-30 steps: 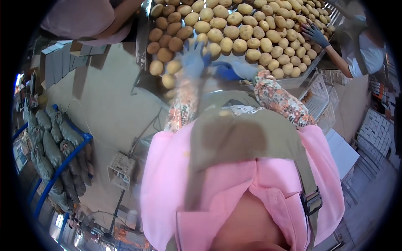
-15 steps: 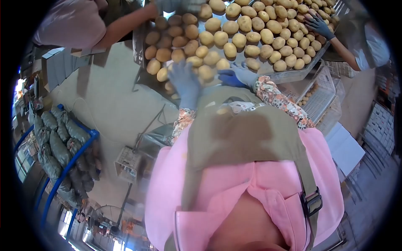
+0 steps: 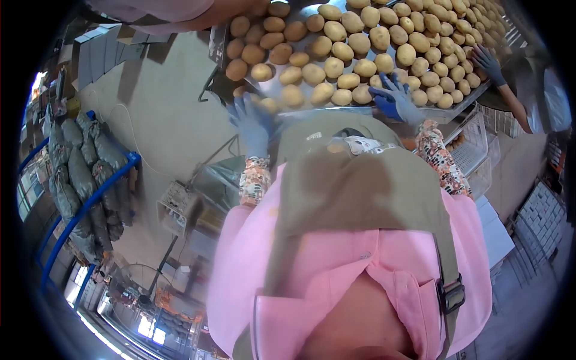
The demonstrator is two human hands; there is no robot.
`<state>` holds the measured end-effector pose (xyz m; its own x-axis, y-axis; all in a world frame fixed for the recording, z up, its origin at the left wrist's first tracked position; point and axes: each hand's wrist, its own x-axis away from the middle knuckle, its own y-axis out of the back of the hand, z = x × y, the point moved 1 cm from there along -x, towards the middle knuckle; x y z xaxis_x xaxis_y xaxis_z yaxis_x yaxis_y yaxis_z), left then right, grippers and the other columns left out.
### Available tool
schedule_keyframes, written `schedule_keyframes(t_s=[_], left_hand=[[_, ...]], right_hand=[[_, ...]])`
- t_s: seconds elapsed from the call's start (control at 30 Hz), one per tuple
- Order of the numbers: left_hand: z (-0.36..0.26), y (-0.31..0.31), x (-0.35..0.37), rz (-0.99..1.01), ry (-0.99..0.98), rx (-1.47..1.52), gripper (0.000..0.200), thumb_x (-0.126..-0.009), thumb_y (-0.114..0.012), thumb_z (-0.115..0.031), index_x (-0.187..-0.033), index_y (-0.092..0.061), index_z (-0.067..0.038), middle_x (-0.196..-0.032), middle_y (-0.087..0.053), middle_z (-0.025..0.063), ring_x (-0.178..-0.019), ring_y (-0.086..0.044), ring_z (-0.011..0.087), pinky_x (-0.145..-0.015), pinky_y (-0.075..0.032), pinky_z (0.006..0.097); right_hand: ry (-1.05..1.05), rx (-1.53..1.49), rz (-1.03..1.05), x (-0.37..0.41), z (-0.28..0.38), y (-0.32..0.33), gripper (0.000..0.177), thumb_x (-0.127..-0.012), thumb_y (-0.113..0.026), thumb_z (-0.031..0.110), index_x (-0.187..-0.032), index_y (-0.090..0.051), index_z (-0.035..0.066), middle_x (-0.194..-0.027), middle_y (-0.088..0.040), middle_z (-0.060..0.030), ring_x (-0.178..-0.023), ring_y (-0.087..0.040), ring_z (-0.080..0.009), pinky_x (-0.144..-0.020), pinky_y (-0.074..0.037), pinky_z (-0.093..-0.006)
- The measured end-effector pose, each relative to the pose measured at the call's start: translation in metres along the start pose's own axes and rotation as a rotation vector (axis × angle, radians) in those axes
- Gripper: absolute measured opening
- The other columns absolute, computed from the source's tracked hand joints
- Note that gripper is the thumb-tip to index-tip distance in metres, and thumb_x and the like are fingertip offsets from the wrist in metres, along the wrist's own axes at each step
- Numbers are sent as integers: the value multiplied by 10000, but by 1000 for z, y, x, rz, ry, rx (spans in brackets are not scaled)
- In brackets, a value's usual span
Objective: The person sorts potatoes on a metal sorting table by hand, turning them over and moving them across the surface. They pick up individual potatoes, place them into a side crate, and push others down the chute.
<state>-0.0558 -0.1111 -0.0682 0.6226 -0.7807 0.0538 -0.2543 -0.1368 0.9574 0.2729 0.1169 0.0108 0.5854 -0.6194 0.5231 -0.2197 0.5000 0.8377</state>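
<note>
Many potatoes (image 3: 321,93) lie on a metal sorting table (image 3: 354,110) in front of me, some darker and brownish at the left, paler ones to the right. My left hand (image 3: 249,125), in a grey-blue glove, is at the table's near left corner. Its fingers are apart, beside a blurred potato (image 3: 269,105). At the near edge further right, my right hand (image 3: 399,103) wears a grey glove with a blue palm. Its fingers are spread against the front potatoes and it grasps none.
A co-worker's gloved hand (image 3: 489,66) rests by the potatoes at the right end; another person's arm (image 3: 198,15) reaches in at the upper left. Plastic crates (image 3: 471,147) stand under the table. Filled sacks (image 3: 81,174) lie on a blue-framed cart (image 3: 90,210) at left.
My left hand has drawn back from the potatoes toward the near left corner. My right hand has moved right along the edge. Potatoes near the front have shifted right.
</note>
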Motion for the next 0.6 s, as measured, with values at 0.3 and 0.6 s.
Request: schedule_keyframes(t_s=[0.3, 0.6], left_hand=[[-97, 27, -33, 249, -239, -22, 753, -828, -600, -499, -1456, -347, -169, -1508, -300, 148, -1398, -228, 385, -1130, -180, 507], [-45, 29, -12, 227, -44, 445, 620, -828, -665, -358, -1311, -485, -13, -1256, -562, 203, -1158, -538, 358, -989, -418, 401]], right_hand=[[473, -786, 60, -76, 80, 1, 436, -916, -548, 244, -1349, -505, 207, -1460, -400, -96, -1371, -331, -306, -1112, -283, -452], [93, 56, -224, -12, -24, -21, 655, -880, -553, 374, -1478, -306, 269, -1555, -233, -38, -1440, -164, -330, -1095, -184, -624]])
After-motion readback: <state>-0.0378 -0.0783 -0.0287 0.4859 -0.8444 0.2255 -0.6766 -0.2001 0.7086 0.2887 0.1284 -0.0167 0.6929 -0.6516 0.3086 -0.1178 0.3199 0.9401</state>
